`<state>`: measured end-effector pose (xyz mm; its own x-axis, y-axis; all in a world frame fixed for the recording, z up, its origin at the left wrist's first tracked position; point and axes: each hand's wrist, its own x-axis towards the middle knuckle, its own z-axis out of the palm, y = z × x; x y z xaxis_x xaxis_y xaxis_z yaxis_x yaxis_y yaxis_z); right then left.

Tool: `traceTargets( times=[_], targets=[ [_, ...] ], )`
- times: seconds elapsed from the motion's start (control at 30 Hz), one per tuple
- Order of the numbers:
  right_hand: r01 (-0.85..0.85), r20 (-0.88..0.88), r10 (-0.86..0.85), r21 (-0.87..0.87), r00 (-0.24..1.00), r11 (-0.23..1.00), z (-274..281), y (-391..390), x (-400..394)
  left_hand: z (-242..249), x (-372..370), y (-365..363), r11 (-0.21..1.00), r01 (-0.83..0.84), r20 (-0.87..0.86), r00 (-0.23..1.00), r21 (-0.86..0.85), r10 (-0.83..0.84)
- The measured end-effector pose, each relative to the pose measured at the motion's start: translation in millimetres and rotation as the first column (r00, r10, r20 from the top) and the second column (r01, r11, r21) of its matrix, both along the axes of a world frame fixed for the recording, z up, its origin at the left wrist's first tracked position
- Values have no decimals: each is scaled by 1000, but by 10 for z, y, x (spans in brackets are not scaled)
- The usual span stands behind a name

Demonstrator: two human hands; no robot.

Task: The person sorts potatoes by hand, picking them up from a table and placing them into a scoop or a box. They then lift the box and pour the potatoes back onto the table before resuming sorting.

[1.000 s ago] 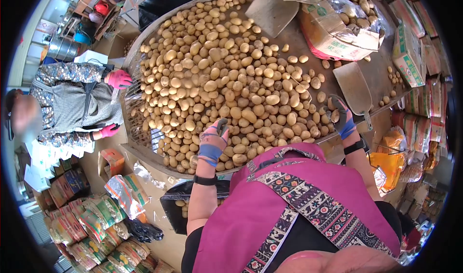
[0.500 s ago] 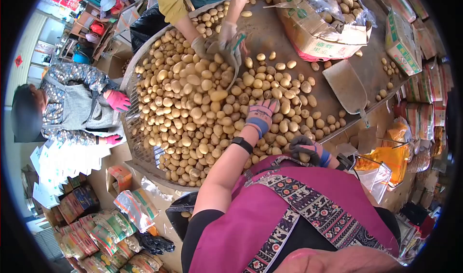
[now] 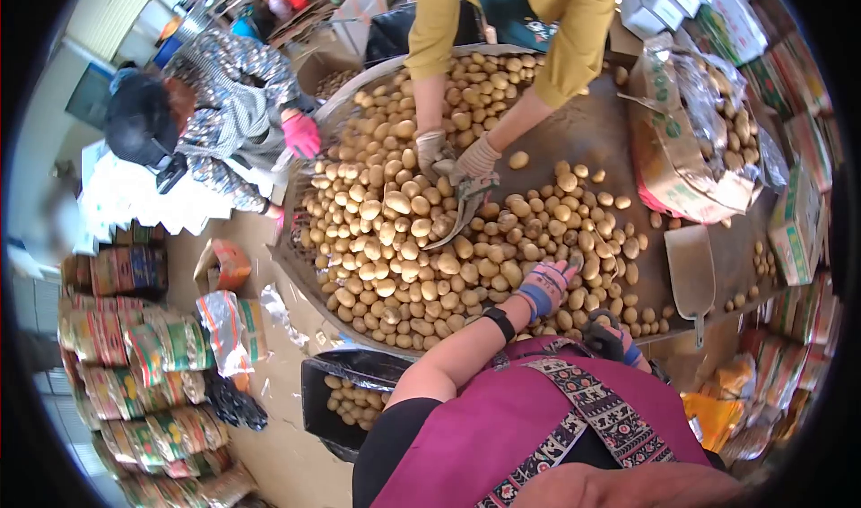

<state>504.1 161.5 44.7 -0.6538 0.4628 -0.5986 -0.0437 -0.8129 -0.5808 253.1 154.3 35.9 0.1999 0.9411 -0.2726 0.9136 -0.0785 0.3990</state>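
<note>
My left hand [image 3: 547, 287], in a pink and blue glove, lies on the near right part of a large heap of potatoes [image 3: 395, 208]. Its fingers are stretched out over the potatoes. Close to my apron, my right hand [image 3: 612, 336] wears a dark grey glove. Its fingers are curled round a potato, which is mostly hidden. Across the table, a co-worker's two hands in pale gloves are at a grey, curved-edged, scoop-like thing [image 3: 466, 210] in the middle of the heap.
A metal shovel pan [image 3: 691, 270] lies on the table [image 3: 574, 145] at right, near a carton of potatoes [image 3: 677, 163]. Below the table's left front edge stands a black-lined bin [image 3: 327, 423] with potatoes. Another person in pink gloves stands at left. Stacked bags [image 3: 161, 387] fill the lower left.
My view has swung, so the table and heap appear shifted. My left hand stays on the potatoes, its fingers further spread. The co-worker's hands stay at the scoop-like thing.
</note>
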Motion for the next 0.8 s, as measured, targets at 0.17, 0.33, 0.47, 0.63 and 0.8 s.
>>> traceTargets(
  times=[0.17, 0.33, 0.47, 0.63, 0.8],
  targets=[
    [-125, 150, 115, 60, 982, 990, 14, 125, -180, 75, -51, -108, 985, 168, 65, 984, -36, -165],
    [-149, 212, 127, 93, 969, 984, 47, 148, -205, 307, -548, -413, 972, -152, 416, 907, 179, 65],
    [-138, 201, 121, 70, 972, 988, -39, 157, -148, 395, -1391, -739, 629, -700, 639, 661, 338, 393],
    [-231, -19, 236, 144, 972, 962, -350, 249, -59, 513, -2202, -1253, 252, -835, 499, 505, 490, 704],
    [-194, 98, 180, 160, 979, 968, -227, 203, 69, 268, -2537, -1513, 298, -822, 89, 385, 485, 919]
  ],
)
